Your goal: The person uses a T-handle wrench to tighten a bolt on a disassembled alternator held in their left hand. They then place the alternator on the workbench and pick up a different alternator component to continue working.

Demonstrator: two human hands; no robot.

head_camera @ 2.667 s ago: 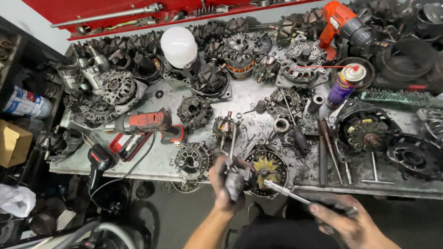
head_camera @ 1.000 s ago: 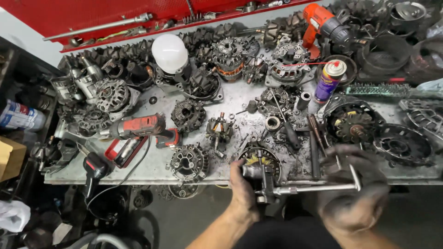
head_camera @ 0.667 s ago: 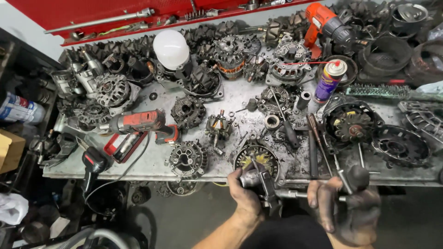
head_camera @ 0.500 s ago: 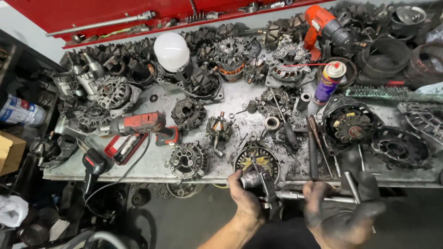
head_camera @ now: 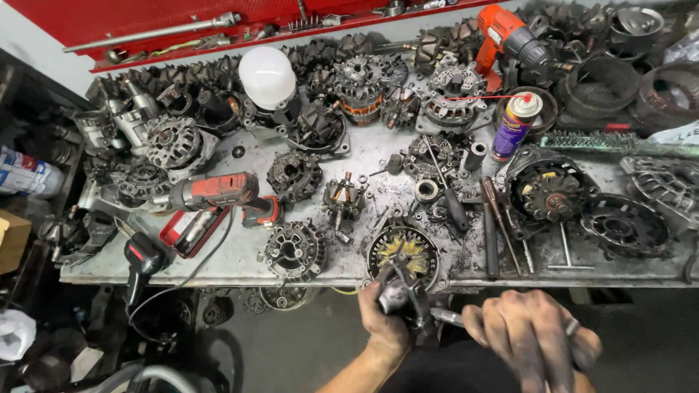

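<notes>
Bench: metal workbench (head_camera: 240,255) lay crowded with alternator parts.
Left hand (head_camera: 384,324): gripped small greasy part (head_camera: 397,291), steadying it.
Right hand (head_camera: 528,335): clenched round metal tool handle (head_camera: 445,316).

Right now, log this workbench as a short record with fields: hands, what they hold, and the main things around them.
left hand: grips a small dark metal part just off the bench edge
right hand: closed over a metal bar tool that reaches to the part
nearest on bench: round stator with yellow windings
left of it: red cordless driver
back: white bulb, spray can, orange drill
bench: grey metal, grimy
</notes>
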